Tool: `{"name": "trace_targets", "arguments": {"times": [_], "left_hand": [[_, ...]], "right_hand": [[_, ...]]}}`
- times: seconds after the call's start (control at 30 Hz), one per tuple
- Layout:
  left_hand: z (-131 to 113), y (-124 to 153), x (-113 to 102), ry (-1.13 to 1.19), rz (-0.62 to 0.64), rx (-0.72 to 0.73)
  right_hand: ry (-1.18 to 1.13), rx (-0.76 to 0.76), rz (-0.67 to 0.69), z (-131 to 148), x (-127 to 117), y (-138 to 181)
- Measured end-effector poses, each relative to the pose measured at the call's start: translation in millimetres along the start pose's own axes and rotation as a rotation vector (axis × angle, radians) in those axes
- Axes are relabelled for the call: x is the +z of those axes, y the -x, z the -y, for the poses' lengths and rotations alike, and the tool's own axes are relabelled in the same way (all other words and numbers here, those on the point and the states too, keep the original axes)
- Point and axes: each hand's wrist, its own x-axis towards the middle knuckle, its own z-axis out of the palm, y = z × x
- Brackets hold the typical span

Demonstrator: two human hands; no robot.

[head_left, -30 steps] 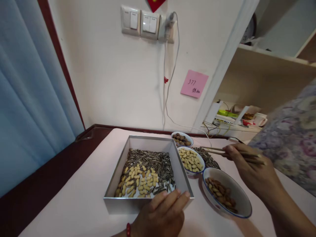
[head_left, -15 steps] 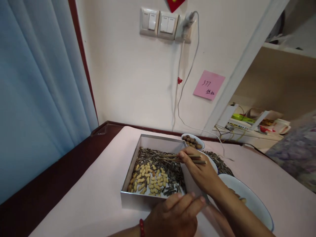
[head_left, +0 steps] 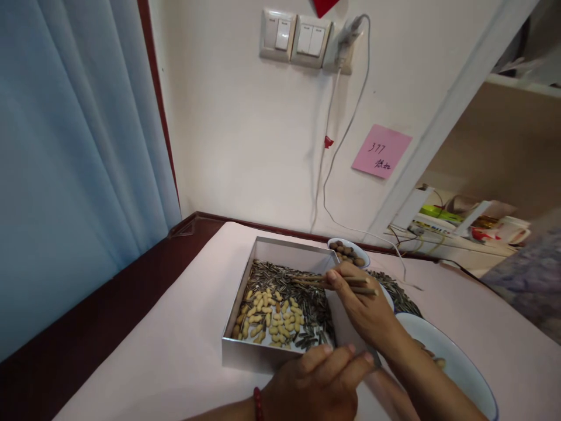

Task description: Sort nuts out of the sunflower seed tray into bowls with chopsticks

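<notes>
My right hand [head_left: 366,313] holds a pair of wooden chopsticks [head_left: 360,282], slanting over the right wall of a square metal box [head_left: 245,354]. Their tips reach down to the striped sunflower seeds [head_left: 274,275] spread across the box's back and right side; whether a seed is between them I cannot tell. Unshelled peanuts [head_left: 284,323] lie at the front and left inside the box. My left hand [head_left: 318,380], with a red bead bracelet [head_left: 258,404] on the wrist, is bent over the near right corner of the box. Its thumb is hidden.
Behind the box stands a bowl [head_left: 367,257] of round brown nuts [head_left: 346,252]. A heap of sunflower seeds [head_left: 397,292] and a large white dish [head_left: 468,368] with some nuts are on the right. A white cable [head_left: 346,225] hangs down to the pink tabletop [head_left: 184,327].
The whole view has shifted slightly, so everything appears a little farther right. Both hands keep nearly the same place relative to the box, with the chopsticks still among the seeds.
</notes>
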Motion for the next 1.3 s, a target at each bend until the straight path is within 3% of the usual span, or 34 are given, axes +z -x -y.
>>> {"name": "trace_targets", "arguments": {"times": [0.2,0.43,0.6,0.77,0.9,1.07,1.3], "left_hand": [[-1.5,1.1,-1.2,0.023,0.006,-0.032],[-0.7,2.8,-3.3,0.096,0.035,-0.039],[0.8,0.5,-3.2,0.106,0.04,-0.038],[2.4,-0.3,-2.0,0.115,0.01,-0.031],[0.7,1.9,-2.1,0.095,0.052,-0.04],[-2.5,1.6,-3.4,0.051,0.031,-0.044],[-2.5,-5.5,-4.8,0.03,-0.003,-0.065]], "right_hand": [[-0.044,0.051,-0.183,6.6,-49.1,32.7],[0.042,0.194,-0.63,-18.4,-126.1,71.2],[0.102,0.357,-0.686,-38.6,-146.3,84.2],[0.107,0.29,-0.694,-27.5,-137.1,82.3],[0.039,0.178,-0.607,-13.3,-117.6,72.4],[-0.021,0.025,-0.321,4.1,-77.7,51.1],[-0.023,-0.007,0.006,15.4,-16.4,11.5]]}}
